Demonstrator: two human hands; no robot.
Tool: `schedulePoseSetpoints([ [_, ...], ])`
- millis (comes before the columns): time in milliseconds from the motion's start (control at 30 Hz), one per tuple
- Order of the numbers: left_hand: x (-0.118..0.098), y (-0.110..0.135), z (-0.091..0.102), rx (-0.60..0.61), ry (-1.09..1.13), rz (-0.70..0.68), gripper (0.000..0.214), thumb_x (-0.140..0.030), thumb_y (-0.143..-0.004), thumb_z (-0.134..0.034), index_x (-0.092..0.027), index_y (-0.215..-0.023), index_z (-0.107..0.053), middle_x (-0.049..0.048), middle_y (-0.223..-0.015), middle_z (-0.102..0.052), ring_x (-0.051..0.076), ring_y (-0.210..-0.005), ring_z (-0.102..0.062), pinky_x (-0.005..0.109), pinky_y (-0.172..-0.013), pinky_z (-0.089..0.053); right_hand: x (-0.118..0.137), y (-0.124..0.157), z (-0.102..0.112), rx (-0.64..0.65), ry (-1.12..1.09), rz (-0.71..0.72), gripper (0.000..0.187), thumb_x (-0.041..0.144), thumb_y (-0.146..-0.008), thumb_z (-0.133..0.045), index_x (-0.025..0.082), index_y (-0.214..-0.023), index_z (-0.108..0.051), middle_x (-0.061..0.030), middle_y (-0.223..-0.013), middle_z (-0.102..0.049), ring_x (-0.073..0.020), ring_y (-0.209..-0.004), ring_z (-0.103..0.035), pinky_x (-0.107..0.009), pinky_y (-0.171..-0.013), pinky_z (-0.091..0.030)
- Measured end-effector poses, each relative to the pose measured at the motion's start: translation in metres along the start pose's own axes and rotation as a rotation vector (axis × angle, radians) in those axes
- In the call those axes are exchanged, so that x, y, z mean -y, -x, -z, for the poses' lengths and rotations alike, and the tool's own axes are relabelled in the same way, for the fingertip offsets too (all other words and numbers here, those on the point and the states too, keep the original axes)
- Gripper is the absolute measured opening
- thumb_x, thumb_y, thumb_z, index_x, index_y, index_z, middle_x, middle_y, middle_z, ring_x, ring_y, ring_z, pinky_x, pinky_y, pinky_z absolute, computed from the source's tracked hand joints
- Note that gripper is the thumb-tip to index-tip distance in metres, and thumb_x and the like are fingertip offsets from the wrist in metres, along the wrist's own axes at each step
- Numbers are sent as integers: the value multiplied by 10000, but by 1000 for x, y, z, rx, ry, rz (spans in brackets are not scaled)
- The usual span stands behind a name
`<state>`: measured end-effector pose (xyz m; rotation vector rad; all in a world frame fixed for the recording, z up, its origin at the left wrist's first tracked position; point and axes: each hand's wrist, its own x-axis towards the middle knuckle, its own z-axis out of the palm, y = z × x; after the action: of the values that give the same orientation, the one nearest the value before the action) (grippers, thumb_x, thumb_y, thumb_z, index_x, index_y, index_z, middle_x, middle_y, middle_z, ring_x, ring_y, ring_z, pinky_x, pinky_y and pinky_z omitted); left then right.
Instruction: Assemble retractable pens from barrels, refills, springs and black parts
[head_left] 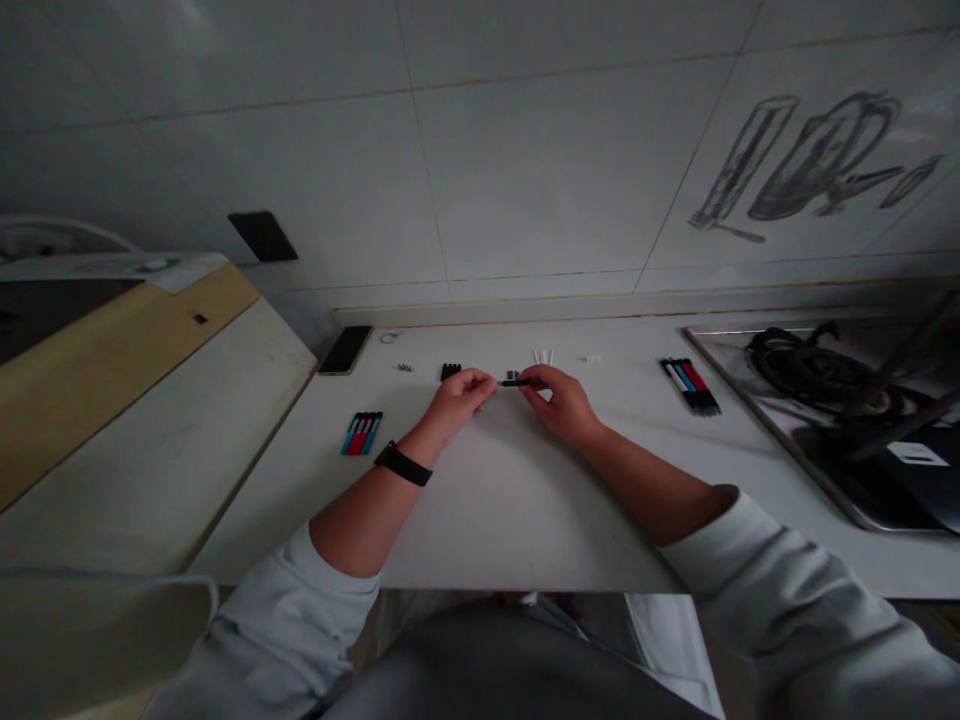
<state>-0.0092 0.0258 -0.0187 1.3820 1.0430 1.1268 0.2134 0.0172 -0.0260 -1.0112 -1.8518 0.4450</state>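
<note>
My left hand [459, 396] and my right hand [564, 402] meet over the middle of the white counter, both closed in a pinch. A slim black pen part [514, 383] with a pale tip spans the gap between their fingertips. The right fingers grip its dark end, and the left ones close at the pale end. Just behind the left hand sits a cluster of black pen pieces [450, 371]. Small dark pieces [512, 374] show behind the pen part, partly hidden. Thin white sticks [543, 356] lie beyond the right hand.
Several blue and red pen barrels [361, 433] lie at left, near a phone [346, 350], small metal bits [405, 367] and a ring [390, 338]. To the right are tiny clear pieces [592, 358], a row of coloured pens [688, 387] and a gas stove [817, 370].
</note>
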Motion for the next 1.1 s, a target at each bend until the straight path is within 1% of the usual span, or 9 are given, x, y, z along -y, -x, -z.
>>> schedulePoseSetpoints([
  [200, 1, 0, 0, 5, -50, -25, 311, -487, -850, -770, -183, -861, -704, 35, -814, -678, 136, -673, -544, 260, -603, -413, 0, 0, 2, 11, 76, 54, 176, 297, -965, -607, 226, -1085, -715, -71, -1003, -760, -205, -870, -712, -351, -835, -573],
  [467, 5, -1, 1, 22, -114, -30, 309, -489, -895, -734, -185, -848, -706, 23, -754, -649, 132, -614, -509, 263, -567, -358, 2, 0, 4, 28, 125, 104, 164, 277, -975, -603, 233, -1079, -722, -73, -1004, -752, -216, -878, -699, -363, -836, -560],
  [667, 4, -1, 1, 24, -74, -45, 275, -447, -866, -774, -181, -876, -706, 29, -790, -657, 141, -671, -538, 260, -605, -387, 7, -1, 5, 37, 137, 53, 192, 330, -991, -602, 236, -1099, -730, -73, -995, -761, -219, -878, -708, -361, -838, -554],
  [767, 3, -1, 1, 34, -61, -56, 272, -440, -862, -776, -181, -903, -706, 26, -810, -654, 139, -688, -546, 260, -627, -410, 8, -2, 6, 60, 159, 35, 218, 365, -1015, -577, 227, -1078, -734, -78, -977, -764, -227, -889, -713, -357, -826, -544],
  [967, 6, -3, 1, 45, -39, -9, 298, -450, -828, -797, -176, -891, -699, 31, -816, -650, 135, -684, -550, 253, -603, -414, 7, -2, 7, 90, 171, 12, 267, 409, -1038, -540, 227, -1042, -736, -87, -980, -771, -235, -896, -712, -361, -830, -539],
  [1033, 6, -3, 1, 41, -25, 3, 306, -457, -821, -802, -179, -883, -692, 33, -820, -653, 135, -685, -557, 254, -606, -425, 5, -2, 7, 106, 167, 11, 269, 407, -1043, -531, 225, -1057, -729, -89, -1001, -769, -237, -915, -714, -364, -840, -542],
  [1100, 6, -3, 1, 28, -11, 9, 304, -462, -825, -797, -183, -884, -689, 36, -830, -660, 134, -688, -567, 255, -608, -436, 3, -1, 6, 119, 149, 13, 249, 401, -1033, -552, 227, -1119, -708, -91, -1045, -762, -232, -924, -716, -364, -847, -550],
])
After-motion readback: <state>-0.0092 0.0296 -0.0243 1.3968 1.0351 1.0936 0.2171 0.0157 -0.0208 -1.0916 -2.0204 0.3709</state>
